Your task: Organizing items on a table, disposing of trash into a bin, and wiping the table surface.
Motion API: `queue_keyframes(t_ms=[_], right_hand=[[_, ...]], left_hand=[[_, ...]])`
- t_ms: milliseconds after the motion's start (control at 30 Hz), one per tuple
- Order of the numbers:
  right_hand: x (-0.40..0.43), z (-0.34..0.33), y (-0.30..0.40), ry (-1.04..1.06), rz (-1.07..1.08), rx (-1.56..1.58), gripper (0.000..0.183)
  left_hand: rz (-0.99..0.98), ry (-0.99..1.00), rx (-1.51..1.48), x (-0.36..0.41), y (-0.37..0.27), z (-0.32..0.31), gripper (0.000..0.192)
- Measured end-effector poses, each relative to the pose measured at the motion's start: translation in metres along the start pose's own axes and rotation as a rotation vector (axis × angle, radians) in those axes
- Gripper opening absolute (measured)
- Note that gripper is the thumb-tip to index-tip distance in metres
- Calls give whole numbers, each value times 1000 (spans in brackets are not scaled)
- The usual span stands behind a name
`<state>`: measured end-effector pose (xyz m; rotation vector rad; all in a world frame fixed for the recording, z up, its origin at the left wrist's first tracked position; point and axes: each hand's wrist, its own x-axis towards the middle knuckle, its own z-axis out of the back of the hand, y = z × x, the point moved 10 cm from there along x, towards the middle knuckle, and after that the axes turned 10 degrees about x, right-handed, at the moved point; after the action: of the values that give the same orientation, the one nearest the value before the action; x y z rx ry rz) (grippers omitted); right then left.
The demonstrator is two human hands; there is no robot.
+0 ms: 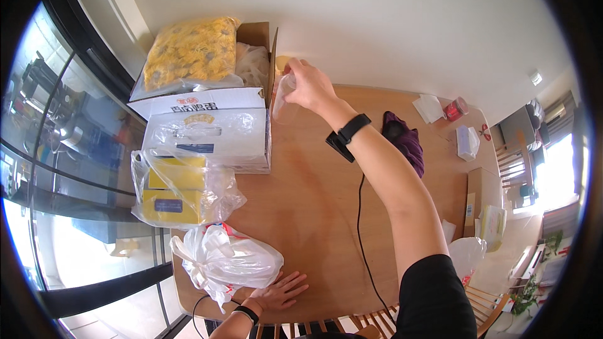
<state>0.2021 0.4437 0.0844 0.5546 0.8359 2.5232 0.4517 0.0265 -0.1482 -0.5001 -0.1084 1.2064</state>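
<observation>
My right hand [311,85] reaches to the far side of the wooden table [320,207], beside the large carton. Its fingers grip a clear, see-through plastic container [285,101], whose exact kind I cannot tell. Just behind that stands something with a round yellowish top [282,62], partly covered by my fingers. Flat on the tabletop near the front edge rests my left hand [279,290], fingers spread and holding nothing. Next to it lies a knotted white plastic bag [235,259] with contents hidden inside.
A white-and-brown carton [207,136] holds a bag of dried yellow flowers [193,52]. Yellow boxes [174,193] sit in a clear bag. A purple cloth [410,146], black cable [360,226], red can [455,108], tissue pack [467,143] and red-handled scissors [485,132] lie rightward.
</observation>
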Motion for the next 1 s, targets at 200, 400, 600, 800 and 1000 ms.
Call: queue_keyframes(t_ms=[200, 400, 600, 800, 1000], right_hand=[[23, -26, -7, 32, -69, -121, 53], [17, -28, -12, -41, -152, 30, 61], [-26, 6, -52, -254, -20, 162, 79], [-177, 82, -246, -257, -826, -225, 62], [-268, 50, -325, 55, -1013, -338, 65]], left_hand=[[-43, -31, -35, 2, -4, 10, 58], [11, -18, 10, 2, -1, 1, 57], [32, 1, 75, 3, -3, 4, 59], [57, 3, 56, -1, 2, 6, 59], [49, 33, 40, -1, 5, 3, 58]])
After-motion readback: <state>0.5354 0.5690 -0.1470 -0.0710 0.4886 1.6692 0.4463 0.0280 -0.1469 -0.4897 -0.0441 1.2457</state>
